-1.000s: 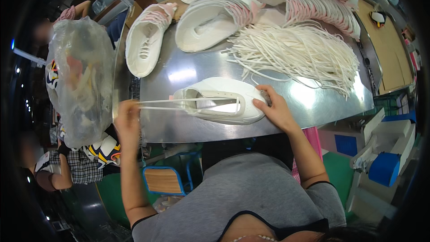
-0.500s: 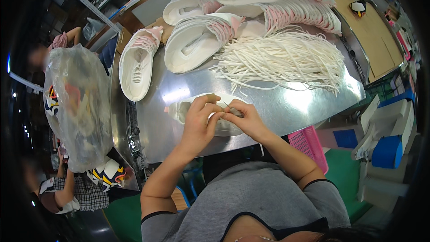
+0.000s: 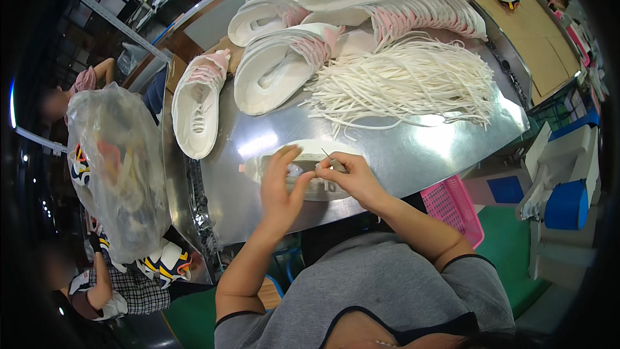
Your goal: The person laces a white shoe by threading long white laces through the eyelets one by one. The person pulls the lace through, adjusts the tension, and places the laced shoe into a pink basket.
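A white shoe upper (image 3: 316, 147) lies sideways on the metal table in front of me, partly covered by my hands. My right hand (image 3: 352, 179) pinches a thin metal tool (image 3: 325, 153) over the upper's opening; its slim tip points up and left. My left hand (image 3: 281, 187) is over the left part of the upper, fingers raised and apart. Its thumb reaches toward my right fingertips, and I see nothing held in it. Beyond my hands, a heap of white laces (image 3: 400, 84) spreads over the table. One laced white-and-pink upper (image 3: 194, 113) lies at the left.
Nested stacks of white-and-pink uppers (image 3: 271, 81) fill the table's far side. A clear plastic bag (image 3: 116, 174) bulges at the left, near a person in a checked top (image 3: 132, 287). The pink basket (image 3: 452, 210) stands below the right table edge, beside a grey-and-blue machine (image 3: 562, 187).
My left hand has come away from the right, its fingers straightening upward. My right hand still pinches the metal tool. The whole view has shifted slightly.
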Action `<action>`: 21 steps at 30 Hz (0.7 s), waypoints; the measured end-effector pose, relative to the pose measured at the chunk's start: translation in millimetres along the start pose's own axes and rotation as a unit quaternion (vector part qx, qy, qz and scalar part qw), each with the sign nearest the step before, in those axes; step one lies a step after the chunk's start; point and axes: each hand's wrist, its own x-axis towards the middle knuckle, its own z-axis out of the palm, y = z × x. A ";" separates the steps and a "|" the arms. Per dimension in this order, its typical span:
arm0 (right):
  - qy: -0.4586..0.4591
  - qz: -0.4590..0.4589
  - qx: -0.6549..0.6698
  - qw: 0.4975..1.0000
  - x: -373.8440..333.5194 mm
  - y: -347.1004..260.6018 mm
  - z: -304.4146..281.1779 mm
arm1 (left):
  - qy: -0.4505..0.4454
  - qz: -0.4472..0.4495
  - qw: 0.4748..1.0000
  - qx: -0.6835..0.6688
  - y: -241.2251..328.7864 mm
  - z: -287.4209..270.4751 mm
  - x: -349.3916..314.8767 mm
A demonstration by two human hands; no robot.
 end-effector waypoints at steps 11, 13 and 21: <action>0.080 -0.012 -0.056 0.995 2.9 25.1 0.4 | -0.376 -0.267 0.887 0.011 -48.3 -37.9 -25.2; 0.080 -0.021 -0.075 0.994 4.9 26.2 2.4 | -0.299 -0.137 0.944 -0.011 -44.2 -29.6 -33.1; 0.091 -0.050 -0.156 0.982 9.9 27.0 2.6 | -0.290 -0.523 0.727 -0.337 -62.1 -4.1 -5.9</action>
